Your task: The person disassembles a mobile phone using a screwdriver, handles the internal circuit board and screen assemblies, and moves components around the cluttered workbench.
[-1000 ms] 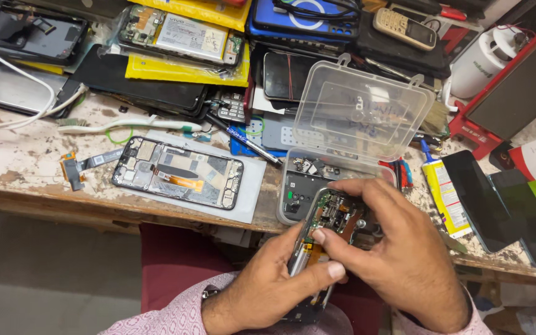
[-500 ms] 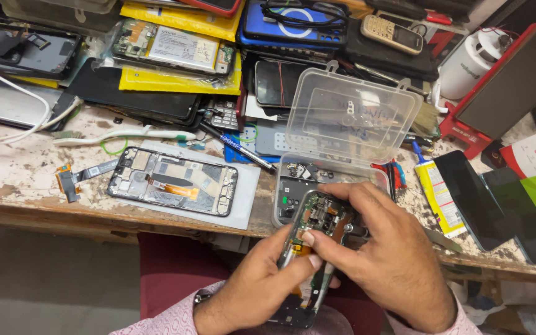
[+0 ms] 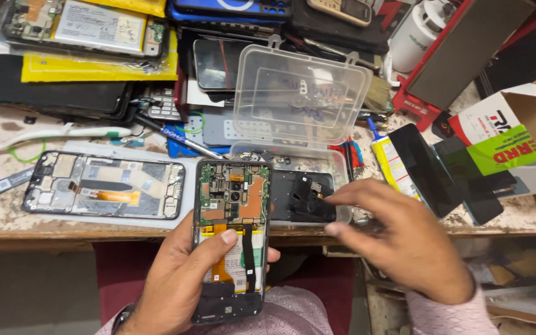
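My left hand [image 3: 178, 279] grips an opened phone [image 3: 231, 211] upright over my lap, its back cover off, with the green circuit board, orange flex cable and battery exposed; my thumb rests on the battery. My right hand [image 3: 398, 239] hovers to the right of the phone with nothing in it, fingers pointing left over the edge of a clear plastic box [image 3: 342, 164]. The box's lid stands open, and a black phone part [image 3: 302, 195] lies inside, just under my fingertips.
A second dismantled phone frame [image 3: 103, 186] lies on a white sheet at the left of the worn workbench. Stacked phones, screens and a yellow packet crowd the back. Two dark screens [image 3: 442, 170], a glue tube [image 3: 389, 161] and a cardboard box [image 3: 528, 133] sit at the right.
My right hand has let go of the phone and moved right to the plastic box. My left hand now holds the phone alone and has raised it upright.
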